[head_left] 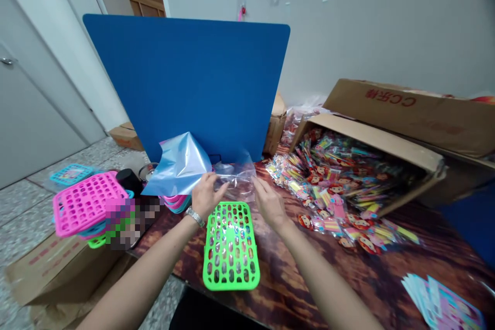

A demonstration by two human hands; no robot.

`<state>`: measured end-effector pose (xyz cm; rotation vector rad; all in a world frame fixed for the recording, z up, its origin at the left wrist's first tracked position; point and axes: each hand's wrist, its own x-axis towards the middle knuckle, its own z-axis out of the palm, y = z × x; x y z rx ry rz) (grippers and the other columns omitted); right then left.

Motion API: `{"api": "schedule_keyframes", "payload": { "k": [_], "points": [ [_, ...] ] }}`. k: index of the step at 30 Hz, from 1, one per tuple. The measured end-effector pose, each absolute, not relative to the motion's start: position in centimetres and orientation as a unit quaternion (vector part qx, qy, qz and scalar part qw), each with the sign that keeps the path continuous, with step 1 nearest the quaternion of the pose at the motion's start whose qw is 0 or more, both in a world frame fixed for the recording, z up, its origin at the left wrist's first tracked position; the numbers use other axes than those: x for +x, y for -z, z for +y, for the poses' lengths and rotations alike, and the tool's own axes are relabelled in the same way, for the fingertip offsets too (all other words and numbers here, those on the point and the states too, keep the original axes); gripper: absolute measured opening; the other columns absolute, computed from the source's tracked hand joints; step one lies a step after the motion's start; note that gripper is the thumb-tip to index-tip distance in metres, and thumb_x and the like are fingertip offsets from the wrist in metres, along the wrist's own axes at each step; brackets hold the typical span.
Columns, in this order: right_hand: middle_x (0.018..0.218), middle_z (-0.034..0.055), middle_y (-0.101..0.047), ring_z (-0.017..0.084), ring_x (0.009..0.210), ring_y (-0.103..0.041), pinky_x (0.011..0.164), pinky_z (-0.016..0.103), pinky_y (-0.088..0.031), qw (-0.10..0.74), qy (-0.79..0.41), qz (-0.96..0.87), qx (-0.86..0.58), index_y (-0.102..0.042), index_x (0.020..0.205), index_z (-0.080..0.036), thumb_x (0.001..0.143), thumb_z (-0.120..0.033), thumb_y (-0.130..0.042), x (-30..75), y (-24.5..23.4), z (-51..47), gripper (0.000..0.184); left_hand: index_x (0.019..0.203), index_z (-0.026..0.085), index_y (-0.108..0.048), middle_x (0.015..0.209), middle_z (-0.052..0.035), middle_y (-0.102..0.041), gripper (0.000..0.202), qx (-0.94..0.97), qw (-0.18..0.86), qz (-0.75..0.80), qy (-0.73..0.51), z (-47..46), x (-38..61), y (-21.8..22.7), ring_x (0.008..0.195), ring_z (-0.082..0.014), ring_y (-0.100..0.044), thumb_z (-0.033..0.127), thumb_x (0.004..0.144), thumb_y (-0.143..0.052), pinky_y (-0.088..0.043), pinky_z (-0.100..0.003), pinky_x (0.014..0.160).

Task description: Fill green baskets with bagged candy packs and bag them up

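Note:
A clear plastic bag (237,184) stretches between my two hands, just beyond the green plastic basket. My left hand (207,195), with a metal watch band at the wrist, holds the bag's left edge, thumb pointing inward. At the right edge, the fingers of my right hand (269,203) press on the same plastic. Nearer to me lies the bright green basket (232,247), its slotted face up; dark wood grain shows through the slots. A shiny silver-blue plastic sheet (180,165) rises just left of my left hand.
An open cardboard box (412,152) spills several small colourful packets (332,201) onto the table at right. Printed cards (443,301) lie at the front right. A blue board (193,77) stands behind. Pink baskets (85,203) are stacked at left above a cardboard box (58,268).

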<state>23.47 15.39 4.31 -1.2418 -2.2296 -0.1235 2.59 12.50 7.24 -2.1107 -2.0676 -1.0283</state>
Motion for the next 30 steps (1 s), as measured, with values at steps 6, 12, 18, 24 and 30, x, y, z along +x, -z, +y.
{"api": "schedule_keyframes", "payload": {
  "k": [6, 12, 18, 24, 30],
  "points": [
    [0.131, 0.0109, -0.051, 0.020, 0.103, -0.061, 0.084, 0.032, -0.053, 0.267, 0.023, -0.835, -0.481, -0.044, 0.133, -0.016, 0.083, -0.007, -0.038, 22.5, -3.7, 16.3, 0.051, 0.090, 0.017, -0.058, 0.100, -0.0068, -0.053, 0.013, -0.634, 0.001, -0.713, 0.301, 14.8, 2.9, -7.5, 0.078, -0.0175, -0.060, 0.013, 0.079, -0.053, -0.048, -0.029, 0.071],
    [0.125, 0.0098, -0.056, 0.020, 0.106, -0.058, 0.089, 0.032, -0.048, 0.294, -0.127, -0.823, -0.469, -0.049, 0.128, -0.017, 0.082, -0.014, -0.044, 22.0, -0.7, 18.1, 0.047, 0.106, 0.019, -0.058, 0.101, -0.0057, -0.057, 0.047, -0.679, -0.075, -0.674, 0.282, 15.0, 1.4, -5.0, 0.089, -0.0189, -0.059, -0.001, 0.063, -0.050, -0.049, -0.031, 0.080],
    [0.098, 0.0055, -0.070, 0.017, 0.074, -0.066, 0.072, 0.032, -0.053, 0.310, -0.335, -0.745, -0.487, -0.058, 0.119, -0.017, 0.083, -0.024, -0.044, 21.3, 1.5, 18.1, 0.038, 0.117, 0.019, -0.053, 0.111, -0.0057, -0.059, 0.055, -0.670, -0.130, -0.660, 0.312, 12.6, 0.6, -1.9, 0.103, -0.0195, -0.057, 0.000, 0.067, -0.045, -0.046, -0.037, 0.092],
    [0.110, 0.0077, -0.066, 0.020, 0.088, -0.065, 0.079, 0.034, -0.051, 0.305, -0.360, -0.738, -0.483, -0.058, 0.118, -0.017, 0.079, -0.023, -0.046, 24.6, 2.0, 15.1, 0.041, 0.122, 0.019, -0.051, 0.120, -0.0067, -0.057, 0.058, -0.662, -0.194, -0.637, 0.344, 10.4, 3.9, -0.4, 0.108, -0.0189, -0.055, 0.000, 0.068, -0.045, -0.044, -0.036, 0.094],
    [0.112, 0.0094, -0.065, 0.024, 0.099, -0.062, 0.086, 0.040, -0.048, 0.295, -0.292, -0.758, -0.503, -0.058, 0.118, -0.017, 0.082, -0.027, -0.046, 27.5, 1.6, 14.8, 0.040, 0.107, 0.016, -0.061, 0.104, -0.0038, -0.066, 0.053, -0.661, -0.274, -0.612, 0.336, 12.4, 4.5, -0.6, 0.093, -0.0172, -0.062, -0.005, 0.061, -0.046, -0.050, -0.030, 0.084]
  ]
}}
